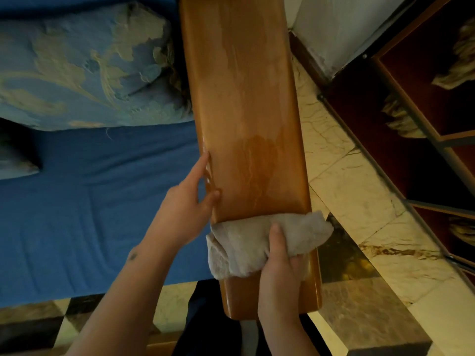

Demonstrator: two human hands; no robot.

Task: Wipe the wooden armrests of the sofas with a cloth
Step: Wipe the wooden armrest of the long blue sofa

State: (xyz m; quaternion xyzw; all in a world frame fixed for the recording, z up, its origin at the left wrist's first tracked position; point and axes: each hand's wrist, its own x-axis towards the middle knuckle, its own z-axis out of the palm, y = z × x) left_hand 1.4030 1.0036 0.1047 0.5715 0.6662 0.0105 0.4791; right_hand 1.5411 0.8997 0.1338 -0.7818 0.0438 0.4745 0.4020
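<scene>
A long glossy wooden armrest runs from the top of the view down to the lower middle. Wet streaks show on its nearer half. A crumpled pale cloth lies across the armrest near its near end. My right hand grips the cloth from below, thumb on top. My left hand rests against the armrest's left edge with fingers spread, thumb on the wood, holding nothing.
The sofa's blue seat lies to the left, with a blue floral cushion at the back. Marble floor tiles run along the right. A dark wooden cabinet with glass doors stands at the far right.
</scene>
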